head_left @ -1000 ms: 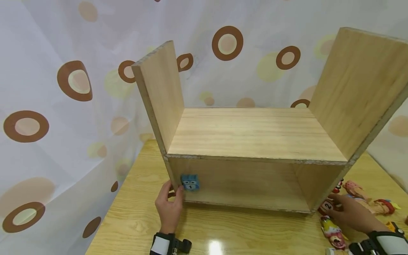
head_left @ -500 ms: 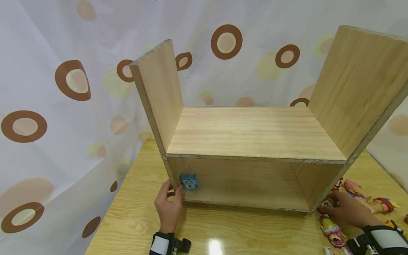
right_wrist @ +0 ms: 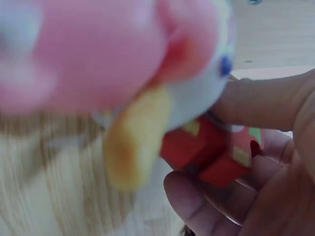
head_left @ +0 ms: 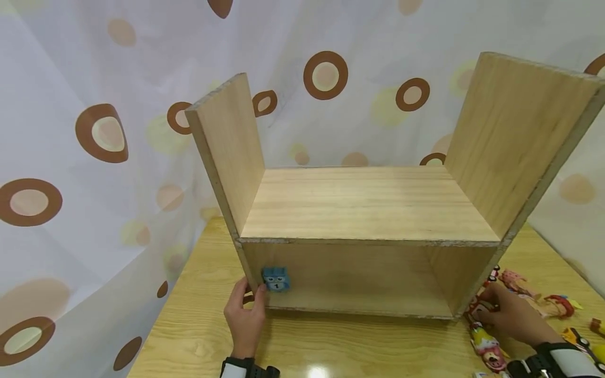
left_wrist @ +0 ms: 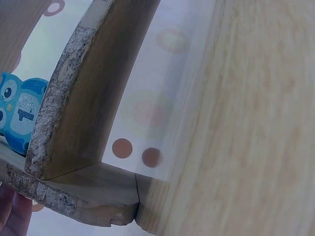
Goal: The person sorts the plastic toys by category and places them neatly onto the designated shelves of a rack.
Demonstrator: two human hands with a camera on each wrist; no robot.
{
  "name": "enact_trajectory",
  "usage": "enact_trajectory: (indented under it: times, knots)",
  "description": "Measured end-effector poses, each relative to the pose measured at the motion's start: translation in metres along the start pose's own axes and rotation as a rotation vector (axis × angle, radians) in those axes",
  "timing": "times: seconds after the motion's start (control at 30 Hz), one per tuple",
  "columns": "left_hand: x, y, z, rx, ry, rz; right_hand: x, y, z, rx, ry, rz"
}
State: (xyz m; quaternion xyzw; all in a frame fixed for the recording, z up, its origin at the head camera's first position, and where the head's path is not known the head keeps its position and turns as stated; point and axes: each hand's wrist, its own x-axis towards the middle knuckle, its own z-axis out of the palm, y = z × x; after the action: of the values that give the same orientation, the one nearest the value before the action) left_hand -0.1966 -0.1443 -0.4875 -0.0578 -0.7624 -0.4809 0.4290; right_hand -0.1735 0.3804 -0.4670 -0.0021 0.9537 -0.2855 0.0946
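Observation:
My left hand [head_left: 244, 320] grips the lower front corner of a wooden shelf [head_left: 368, 205], its thumb beside a blue owl block [head_left: 276, 279] marked 1. The owl stands in the lower compartment, against the left side panel. At the shelf's lower right corner, my right hand [head_left: 515, 317] pinches a red number block [right_wrist: 206, 152] between thumb and fingers, close to the table. Most of that block is hidden by the hand in the head view. A pink-faced toy figure [head_left: 489, 349] lies just in front of it and looms blurred in the right wrist view.
Several toys lie right of the shelf, among them a pink figure [head_left: 514, 280], a figure with red hair [head_left: 560, 306] and an orange toy vehicle [head_left: 575, 338]. The wooden table [head_left: 378, 344] extends in front. A dotted curtain [head_left: 373, 31] hangs behind.
The right hand's fingers have closed over the red block, covering the 2 seen on it a second ago. My left hand keeps its grip on the shelf. The head view has shifted slightly.

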Motion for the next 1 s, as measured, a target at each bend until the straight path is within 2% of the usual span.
enact_trajectory:
  times: [0.2,0.33,0.4,0.53,0.63,0.73,0.83,0.93,1.0]
  knots:
    - [-0.003,0.000,0.000,-0.025,-0.017,-0.017,-0.015,0.000,-0.001,0.067,0.082,0.018]
    - [-0.002,0.002,-0.001,-0.032,-0.036,-0.046,-0.030,0.001,-0.003,0.144,0.144,0.085]
    - [-0.001,0.002,0.000,-0.028,-0.030,-0.029,-0.037,-0.001,-0.006,0.164,0.179,0.118]
    - [0.001,0.002,0.001,-0.013,-0.005,0.014,-0.052,-0.010,-0.016,0.166,0.331,0.148]
    - [0.003,0.002,0.001,-0.004,0.003,0.025,-0.062,-0.020,-0.022,0.241,0.477,0.144]
    - [0.004,0.002,0.001,0.007,0.000,0.027,-0.071,-0.032,-0.025,0.326,0.596,0.103]
    - [0.003,0.002,0.001,0.013,-0.002,0.029,-0.081,-0.047,-0.024,0.401,0.700,0.016]
    - [0.002,0.003,0.000,0.009,-0.004,0.031,-0.090,-0.060,-0.019,0.471,0.795,-0.158]
    - [0.002,0.003,0.000,-0.002,-0.007,0.039,-0.095,-0.068,-0.016,0.614,0.811,-0.331]
